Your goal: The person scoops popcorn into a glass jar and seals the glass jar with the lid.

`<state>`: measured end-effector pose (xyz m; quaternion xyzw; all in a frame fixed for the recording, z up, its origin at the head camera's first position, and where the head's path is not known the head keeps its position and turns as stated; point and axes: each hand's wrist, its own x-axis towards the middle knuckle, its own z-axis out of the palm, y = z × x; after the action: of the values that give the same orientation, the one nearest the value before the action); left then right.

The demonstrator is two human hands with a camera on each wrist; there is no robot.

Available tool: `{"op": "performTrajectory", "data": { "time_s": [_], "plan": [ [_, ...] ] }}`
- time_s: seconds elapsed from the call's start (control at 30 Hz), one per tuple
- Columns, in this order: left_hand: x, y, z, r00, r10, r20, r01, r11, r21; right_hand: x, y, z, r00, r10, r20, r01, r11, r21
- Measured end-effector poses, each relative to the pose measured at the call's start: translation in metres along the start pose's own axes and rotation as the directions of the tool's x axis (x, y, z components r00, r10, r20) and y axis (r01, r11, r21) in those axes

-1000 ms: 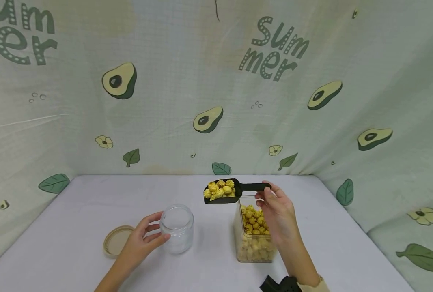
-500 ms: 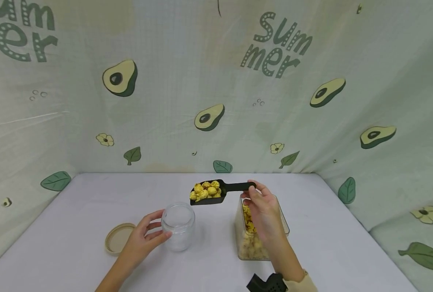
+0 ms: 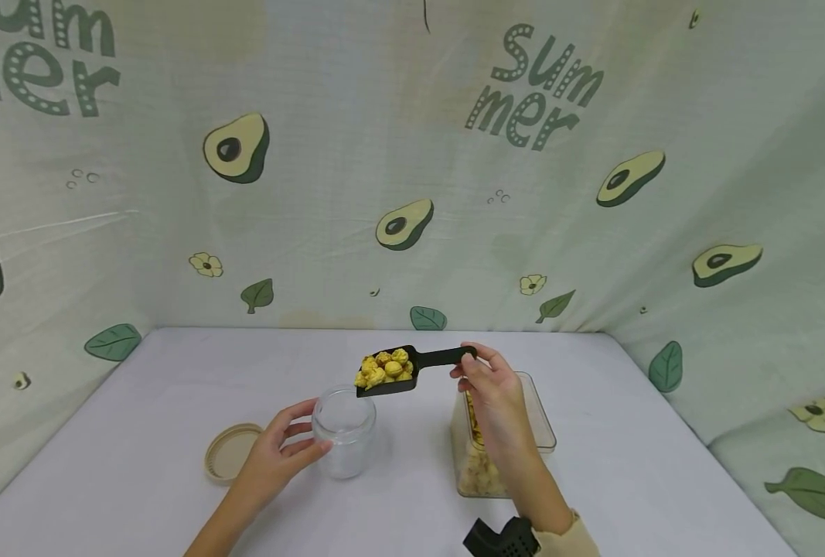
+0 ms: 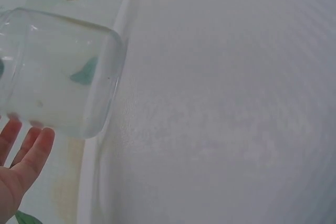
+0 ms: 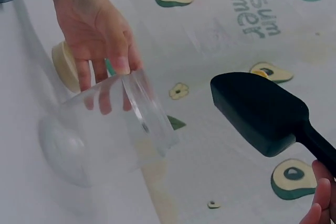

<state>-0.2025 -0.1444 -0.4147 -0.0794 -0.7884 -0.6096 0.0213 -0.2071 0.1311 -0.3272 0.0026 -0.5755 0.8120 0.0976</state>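
My right hand pinches the handle of the black scoop, full of popcorn, just above the jar; my left hand holds the jar upright on the table; I think tipping slowly over the mouth comes next.

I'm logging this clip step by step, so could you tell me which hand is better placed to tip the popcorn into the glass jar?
Right: the right hand holds the loaded scoop just above the jar, which the left hand steadies.
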Motion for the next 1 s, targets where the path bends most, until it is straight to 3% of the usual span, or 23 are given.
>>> {"op": "performTrajectory", "data": {
  "time_s": [0.63,1.0],
  "plan": [
    [0.001,0.002,0.002,0.999,-0.053,0.005,0.053,0.998,0.016,-0.005,0.002,0.006,1.000,-0.010,0.019,0.015,0.966,-0.258],
    [0.000,0.003,0.002,1.000,-0.017,-0.001,0.017,1.000,-0.005,-0.009,0.005,0.013,0.998,-0.052,0.031,0.059,0.946,-0.318]
  ]
}}
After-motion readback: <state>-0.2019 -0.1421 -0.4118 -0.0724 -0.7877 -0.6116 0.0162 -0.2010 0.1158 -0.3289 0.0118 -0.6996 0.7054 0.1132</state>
